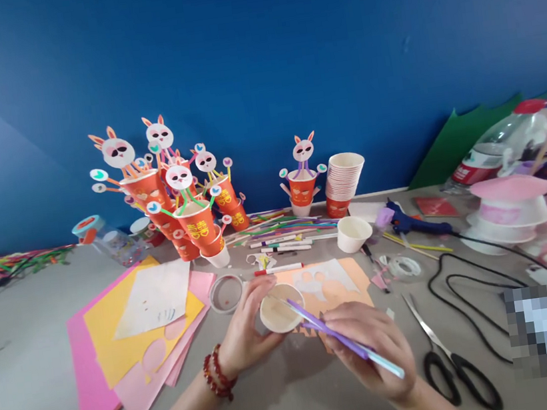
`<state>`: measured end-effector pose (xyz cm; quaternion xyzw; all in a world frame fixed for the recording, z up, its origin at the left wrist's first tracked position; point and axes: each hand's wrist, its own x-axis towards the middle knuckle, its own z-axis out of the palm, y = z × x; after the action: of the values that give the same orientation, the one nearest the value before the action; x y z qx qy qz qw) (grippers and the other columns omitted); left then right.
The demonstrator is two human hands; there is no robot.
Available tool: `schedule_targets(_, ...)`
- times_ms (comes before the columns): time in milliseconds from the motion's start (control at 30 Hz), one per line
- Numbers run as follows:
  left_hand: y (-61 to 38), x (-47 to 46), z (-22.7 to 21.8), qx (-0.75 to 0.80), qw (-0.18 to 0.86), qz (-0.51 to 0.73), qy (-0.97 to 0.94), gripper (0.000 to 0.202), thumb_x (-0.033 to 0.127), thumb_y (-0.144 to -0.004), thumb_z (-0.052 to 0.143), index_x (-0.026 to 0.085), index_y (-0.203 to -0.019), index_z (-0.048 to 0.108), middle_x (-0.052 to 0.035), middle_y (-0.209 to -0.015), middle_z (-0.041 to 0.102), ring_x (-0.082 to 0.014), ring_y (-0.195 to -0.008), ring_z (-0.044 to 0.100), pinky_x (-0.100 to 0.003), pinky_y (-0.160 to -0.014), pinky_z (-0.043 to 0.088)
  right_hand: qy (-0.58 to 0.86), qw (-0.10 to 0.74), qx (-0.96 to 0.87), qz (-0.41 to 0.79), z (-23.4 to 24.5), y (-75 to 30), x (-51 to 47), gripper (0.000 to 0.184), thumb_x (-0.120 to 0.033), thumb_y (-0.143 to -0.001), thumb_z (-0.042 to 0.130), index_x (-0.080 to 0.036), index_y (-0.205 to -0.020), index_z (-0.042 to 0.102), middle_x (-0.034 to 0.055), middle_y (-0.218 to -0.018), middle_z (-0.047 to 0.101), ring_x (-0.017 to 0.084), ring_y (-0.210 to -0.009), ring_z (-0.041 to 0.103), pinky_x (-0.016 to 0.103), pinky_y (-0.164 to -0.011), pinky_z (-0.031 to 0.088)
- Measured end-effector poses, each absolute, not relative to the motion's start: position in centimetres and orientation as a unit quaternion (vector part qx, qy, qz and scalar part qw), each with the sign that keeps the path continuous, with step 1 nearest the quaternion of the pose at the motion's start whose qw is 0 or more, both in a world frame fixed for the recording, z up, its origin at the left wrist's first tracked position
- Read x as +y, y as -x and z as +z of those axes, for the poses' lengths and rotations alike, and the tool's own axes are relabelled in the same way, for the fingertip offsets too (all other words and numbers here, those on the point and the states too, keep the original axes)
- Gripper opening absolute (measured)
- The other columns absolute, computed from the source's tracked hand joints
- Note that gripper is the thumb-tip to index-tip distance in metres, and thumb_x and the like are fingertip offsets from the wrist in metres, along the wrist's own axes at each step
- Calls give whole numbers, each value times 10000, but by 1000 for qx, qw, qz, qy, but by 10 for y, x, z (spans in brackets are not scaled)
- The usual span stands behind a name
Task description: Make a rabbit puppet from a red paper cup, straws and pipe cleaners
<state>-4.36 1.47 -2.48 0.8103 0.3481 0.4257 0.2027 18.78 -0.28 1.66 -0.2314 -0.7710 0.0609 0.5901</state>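
My left hand (252, 329), with a beaded bracelet at its wrist, is wrapped around the side of a paper cup (283, 308). The cup's open mouth faces me, showing its pale inside. In my right hand (373, 346) are purple pipe cleaners (338, 336) together with a slim rod with a shiny pale-blue end (386, 363); I cannot tell exactly what the rod is. The front tip of this bundle reaches the cup's right rim. Beneath and behind the cup lies an orange paper sheet (361, 281) with cut-out holes.
Red cups with rabbit faces (198, 228) stand at the back left, another rabbit cup (302, 188) beside a cup stack (343, 179). Coloured paper (92, 377) lies left. Scissors (437, 338), a blue glue gun (419, 221) with a black cord, and a plastic bottle (502, 141) are right.
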Motion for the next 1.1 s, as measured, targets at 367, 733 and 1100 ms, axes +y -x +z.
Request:
schedule_targets(367, 43, 13, -24, 343, 202, 416, -817, 706, 200, -821, 686, 289, -1424, 331, -142, -1358, 498, -327, -1308, 458, -537, -1045, 431, 255, 586, -763, 97, 13, -188, -3, 326, -82, -852, 606, -237, -1138, 619, 57, -788, 768, 216, -684, 739, 342, -632, 603)
schedule_targets(733, 40, 5, -22, 332, 261, 413, -807, 709, 293, -814, 700, 271, -1421, 335, -150, -1394, 507, -335, -1300, 490, -523, -1072, 414, 255, 550, -756, 246, 5, -183, 1, 261, -71, -879, 573, -222, -1083, 632, 54, -795, 713, 172, -647, 659, 292, -590, 541)
schedule_targets(1100, 48, 4, -29, 346, 326, 401, -783, 890, 601, -718, 739, 212, -1431, 374, -196, -1373, 528, -370, -1247, 541, -507, -1030, 460, 297, 542, -728, 295, 18, -186, 3, 145, -134, -862, 638, -235, -961, 669, 47, -831, 704, 215, -770, 653, 378, -729, 533)
